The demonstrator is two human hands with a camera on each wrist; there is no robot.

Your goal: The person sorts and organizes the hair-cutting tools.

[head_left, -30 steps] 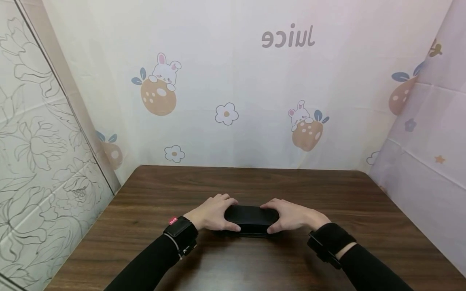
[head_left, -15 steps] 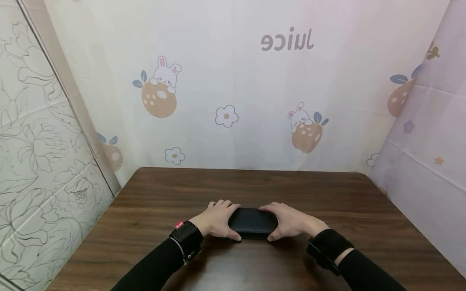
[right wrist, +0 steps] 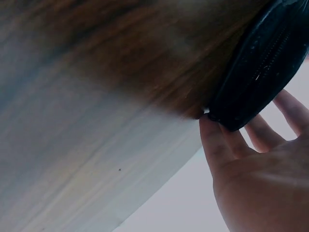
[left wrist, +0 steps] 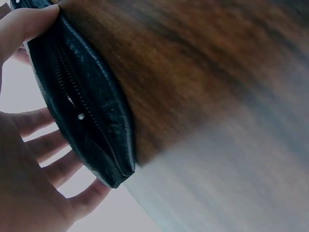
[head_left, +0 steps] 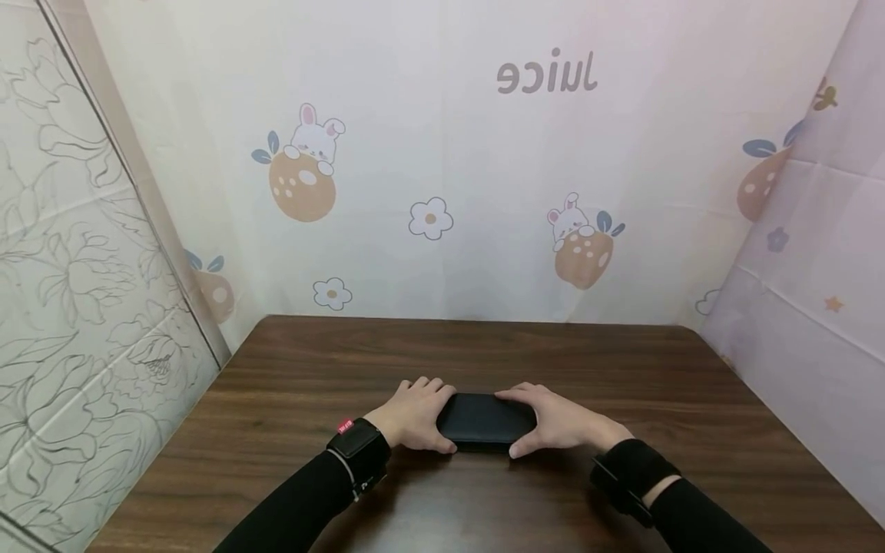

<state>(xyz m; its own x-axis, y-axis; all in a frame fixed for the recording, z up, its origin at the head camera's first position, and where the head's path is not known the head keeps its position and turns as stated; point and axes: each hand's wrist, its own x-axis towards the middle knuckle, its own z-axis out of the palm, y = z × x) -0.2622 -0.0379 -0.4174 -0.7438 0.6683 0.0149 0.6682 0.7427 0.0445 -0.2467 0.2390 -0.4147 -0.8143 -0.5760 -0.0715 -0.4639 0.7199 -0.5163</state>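
A black zip wallet [head_left: 485,418] with rounded ends lies at the middle of the table, between the two hands. My left hand [head_left: 417,418] grips its left end, thumb at the near edge and fingers at the far side. At the right end, my right hand [head_left: 565,418] holds it the same way. The left wrist view shows the wallet's [left wrist: 87,106] zipper along its side, with a small pale spot on it. Fingers [right wrist: 215,140] of the right hand touch the wallet's [right wrist: 263,67] corner in the right wrist view; the thumb is out of that view.
The wooden table [head_left: 442,349] has dark grain and a glossy patch near the front. Behind it hangs a pale curtain [head_left: 442,153] printed with rabbits, fruit and flowers. A flowered panel [head_left: 83,269] stands on the left, and another curtain [head_left: 809,307] on the right.
Over the last second the wallet's top face has come more into view and its front side looks thinner. The left hand has moved slightly right; the right hand has shifted a little right since half a second ago.
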